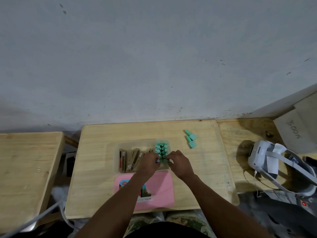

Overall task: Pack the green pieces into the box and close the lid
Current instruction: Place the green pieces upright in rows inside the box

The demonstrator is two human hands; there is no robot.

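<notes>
Your left hand (pixel 151 162) pinches a green piece (pixel 157 160) in the box (pixel 118 146); I cannot tell the right hand's (pixel 178 162) grip. The loose pieces (pixel 190 139) beside the box are likely light and slick: grasp their bodies.

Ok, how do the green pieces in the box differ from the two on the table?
The boxed green pieces stand upright in rows; the loose green pieces lie on their sides. The left hand and right hand reach the boxed ones; the loose ones lie untouched. Both are mint green.

"35 0015" handwritten on grey board (pixel 294 130)
</notes>
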